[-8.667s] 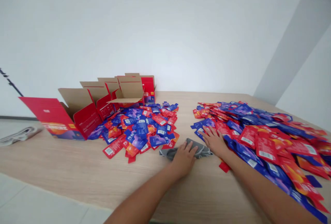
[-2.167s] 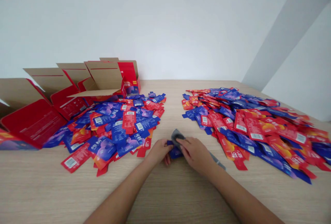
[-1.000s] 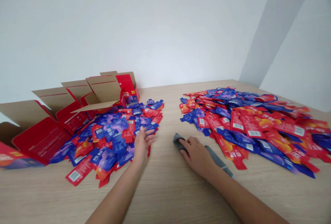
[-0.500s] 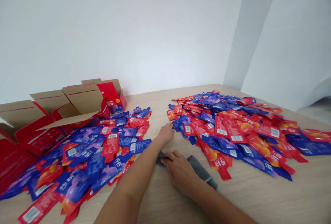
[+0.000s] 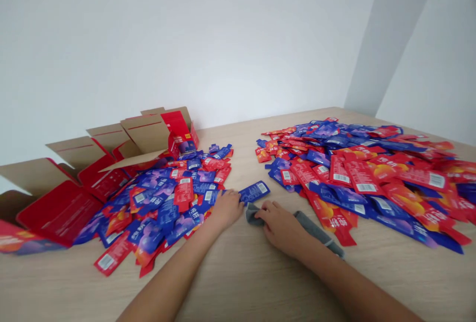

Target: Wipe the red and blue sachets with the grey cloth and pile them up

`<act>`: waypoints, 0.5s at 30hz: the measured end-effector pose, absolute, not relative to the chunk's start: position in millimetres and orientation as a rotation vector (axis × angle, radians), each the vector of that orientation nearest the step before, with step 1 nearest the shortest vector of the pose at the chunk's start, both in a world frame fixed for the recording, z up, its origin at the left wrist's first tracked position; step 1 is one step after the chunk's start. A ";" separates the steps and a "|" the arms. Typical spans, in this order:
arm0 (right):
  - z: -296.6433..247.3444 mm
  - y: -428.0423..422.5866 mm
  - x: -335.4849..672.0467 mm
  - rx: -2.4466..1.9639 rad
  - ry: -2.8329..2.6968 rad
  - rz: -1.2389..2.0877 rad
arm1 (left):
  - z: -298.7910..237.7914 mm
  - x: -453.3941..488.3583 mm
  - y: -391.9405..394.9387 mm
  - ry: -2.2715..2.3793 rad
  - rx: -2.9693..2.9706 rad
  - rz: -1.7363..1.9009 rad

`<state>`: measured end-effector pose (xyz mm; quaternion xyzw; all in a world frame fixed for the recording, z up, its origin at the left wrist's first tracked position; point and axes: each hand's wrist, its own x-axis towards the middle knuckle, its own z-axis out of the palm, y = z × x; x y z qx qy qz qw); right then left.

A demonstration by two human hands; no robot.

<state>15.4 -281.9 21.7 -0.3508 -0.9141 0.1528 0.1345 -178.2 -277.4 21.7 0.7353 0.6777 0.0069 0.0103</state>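
Observation:
My left hand [image 5: 226,208] is closed on one end of a blue sachet [image 5: 256,191] that lies between the two piles. My right hand [image 5: 281,226] rests on a grey cloth [image 5: 314,226], fingers curled over its left end. A heap of red and blue sachets [image 5: 163,198] spreads to the left of my hands. A larger heap of the same sachets [image 5: 357,173] covers the right side of the wooden table [image 5: 238,282].
Several open red cardboard boxes [image 5: 92,163] with raised flaps stand at the back left, behind the left heap. A white wall and a grey pillar close off the far side. Bare wood lies in front of my arms.
My left hand reached to the edge of the right heap, then drew back with a blue sachet to just beside the cloth. My right hand stayed on the cloth.

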 end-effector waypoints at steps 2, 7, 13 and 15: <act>20.9 -281.3 16.0 -1.009 -2.642 0.470 | 26.7 -197.8 -286.9 2.163 2.243 -0.009; 17.0 -279.9 15.0 -1.023 -2.615 0.515 | 30.7 -224.7 -294.0 2.143 2.353 -0.155; 16.7 -280.0 15.1 -1.018 -2.602 0.517 | 41.0 -235.5 -297.6 2.045 2.583 0.147; 16.5 -279.9 15.4 -1.013 -2.600 0.519 | 54.5 -250.2 -295.3 2.096 2.619 0.306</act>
